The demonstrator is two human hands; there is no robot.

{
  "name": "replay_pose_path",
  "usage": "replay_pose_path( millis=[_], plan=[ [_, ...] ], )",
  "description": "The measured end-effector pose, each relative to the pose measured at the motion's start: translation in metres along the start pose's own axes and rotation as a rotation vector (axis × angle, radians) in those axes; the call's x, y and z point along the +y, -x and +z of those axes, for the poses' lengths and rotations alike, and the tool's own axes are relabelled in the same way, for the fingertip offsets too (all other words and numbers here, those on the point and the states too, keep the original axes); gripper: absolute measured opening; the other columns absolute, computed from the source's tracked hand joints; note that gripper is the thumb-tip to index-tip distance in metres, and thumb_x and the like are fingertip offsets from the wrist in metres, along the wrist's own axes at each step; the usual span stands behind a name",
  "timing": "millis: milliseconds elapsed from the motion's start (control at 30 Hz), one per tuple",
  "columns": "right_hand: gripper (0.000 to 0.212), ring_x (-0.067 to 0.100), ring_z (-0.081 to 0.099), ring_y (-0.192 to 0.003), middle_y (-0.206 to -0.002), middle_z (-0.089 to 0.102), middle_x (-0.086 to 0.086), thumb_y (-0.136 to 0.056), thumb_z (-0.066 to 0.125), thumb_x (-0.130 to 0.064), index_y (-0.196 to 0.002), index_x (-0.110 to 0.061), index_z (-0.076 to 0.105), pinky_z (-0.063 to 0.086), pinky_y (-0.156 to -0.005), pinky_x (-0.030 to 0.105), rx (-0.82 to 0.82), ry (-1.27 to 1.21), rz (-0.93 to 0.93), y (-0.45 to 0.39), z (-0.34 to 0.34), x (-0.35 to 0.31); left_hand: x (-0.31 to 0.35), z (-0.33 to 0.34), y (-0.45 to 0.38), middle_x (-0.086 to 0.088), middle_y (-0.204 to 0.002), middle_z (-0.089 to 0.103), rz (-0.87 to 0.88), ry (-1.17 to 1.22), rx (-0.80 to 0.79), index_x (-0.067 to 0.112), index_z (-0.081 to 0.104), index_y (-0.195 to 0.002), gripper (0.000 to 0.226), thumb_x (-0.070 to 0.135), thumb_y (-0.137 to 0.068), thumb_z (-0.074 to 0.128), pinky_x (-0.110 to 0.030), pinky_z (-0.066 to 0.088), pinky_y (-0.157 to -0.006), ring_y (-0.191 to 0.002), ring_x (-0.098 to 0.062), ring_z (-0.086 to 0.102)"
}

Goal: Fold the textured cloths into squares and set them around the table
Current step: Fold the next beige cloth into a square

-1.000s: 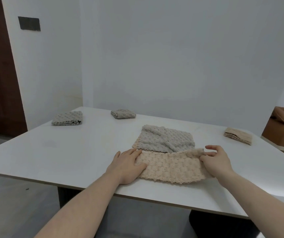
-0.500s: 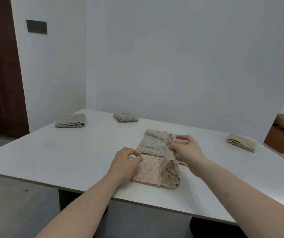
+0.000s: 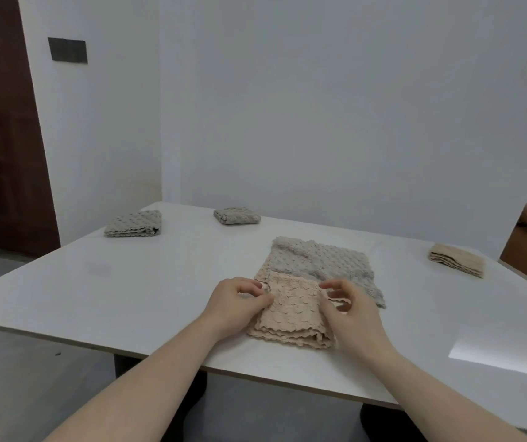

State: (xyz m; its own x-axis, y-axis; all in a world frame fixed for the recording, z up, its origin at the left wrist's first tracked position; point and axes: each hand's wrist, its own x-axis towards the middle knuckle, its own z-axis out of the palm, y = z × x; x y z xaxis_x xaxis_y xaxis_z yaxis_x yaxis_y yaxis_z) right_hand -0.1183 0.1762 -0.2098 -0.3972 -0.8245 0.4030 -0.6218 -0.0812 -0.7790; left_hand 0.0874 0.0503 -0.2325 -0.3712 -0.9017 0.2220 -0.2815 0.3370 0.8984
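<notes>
Head view: beige cloth (image 3: 290, 311) was folded on table (image 3: 128, 282).
Left hand (image 3: 236, 303): cloth's left edge was pinched.
Right hand (image 3: 349, 309): right edge was apparently gripped.

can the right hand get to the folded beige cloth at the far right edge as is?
Probably yes: bare table lies between the right hand and that beige cloth, nothing blocking, though it looks like a long stretch.

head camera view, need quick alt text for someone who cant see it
Two bare hands, left hand and right hand, press a folded beige cloth at the near edge of a white table. A grey cloth lies partly under it, unfolded; three folded cloths sit farther out.
</notes>
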Motion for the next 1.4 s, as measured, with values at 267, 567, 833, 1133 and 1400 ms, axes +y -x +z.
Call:
replay_pose_path(
  millis=[267, 567, 833, 1133, 1400],
  plan=[
    [0.046, -0.003, 0.043, -0.131, -0.142, 0.047, -0.028, -0.098, 0.051, -0.054, -0.141, -0.041, 0.045, 0.038, -0.112, 0.034, -0.099, 0.123, -0.01, 0.007, 0.005, 0.026, -0.001, -0.003, 0.001, 0.016, -0.106, 0.072, -0.014, 0.074, 0.034, 0.018, 0.08, -0.075, 0.017, 0.03, -0.087, 0.079, -0.023, 0.038, -0.095, -0.104, 0.005, 0.062],
    [0.064, 0.002, 0.009, -0.151, -0.163, 0.012, -0.026, -0.097, 0.037, -0.066, -0.155, -0.044, 0.025, 0.012, -0.125, 0.035, -0.315, 0.43, -0.122, 0.006, 0.008, 0.027, 0.003, 0.001, 0.005, 0.018, -0.119, 0.053, 0.037, -0.049, 0.118, 0.017, 0.07, -0.073, 0.023, 0.033, -0.082, 0.082, -0.032, 0.038, -0.105, -0.113, -0.001, 0.052],
    [0.065, 0.006, -0.002, -0.153, -0.166, 0.002, -0.021, -0.099, 0.025, -0.064, -0.159, -0.041, 0.012, 0.005, -0.126, 0.036, -0.412, 0.6, -0.098, 0.005, 0.012, 0.025, 0.005, 0.007, 0.013, 0.025, -0.162, 0.018, 0.282, -0.432, -0.142, 0.046, 0.038, -0.148, 0.072, 0.071, -0.08, 0.041, -0.037, 0.014, -0.121, -0.148, -0.001, 0.014],
    [0.062, -0.003, 0.001, -0.151, -0.166, 0.005, -0.021, -0.1, 0.027, -0.063, -0.157, -0.044, 0.01, 0.005, -0.124, 0.031, -0.181, 0.033, 0.151, -0.008, 0.006, 0.027, 0.003, 0.016, 0.009, 0.021, -0.167, -0.009, 0.179, -0.827, -0.395, 0.044, 0.0, -0.16, 0.073, 0.074, -0.096, 0.02, -0.04, -0.003, -0.126, -0.155, -0.006, -0.002],
    [0.063, 0.005, -0.006, -0.153, -0.166, -0.002, -0.019, -0.102, 0.022, -0.058, -0.16, -0.037, 0.009, 0.003, -0.126, 0.043, -0.357, 0.524, -0.072, 0.006, 0.02, 0.023, 0.003, 0.015, 0.009, 0.021, -0.168, -0.005, 0.161, -0.835, -0.373, 0.043, 0.004, -0.16, 0.071, 0.07, -0.097, 0.023, -0.041, -0.001, -0.126, -0.154, -0.006, 0.001]
  ],
)
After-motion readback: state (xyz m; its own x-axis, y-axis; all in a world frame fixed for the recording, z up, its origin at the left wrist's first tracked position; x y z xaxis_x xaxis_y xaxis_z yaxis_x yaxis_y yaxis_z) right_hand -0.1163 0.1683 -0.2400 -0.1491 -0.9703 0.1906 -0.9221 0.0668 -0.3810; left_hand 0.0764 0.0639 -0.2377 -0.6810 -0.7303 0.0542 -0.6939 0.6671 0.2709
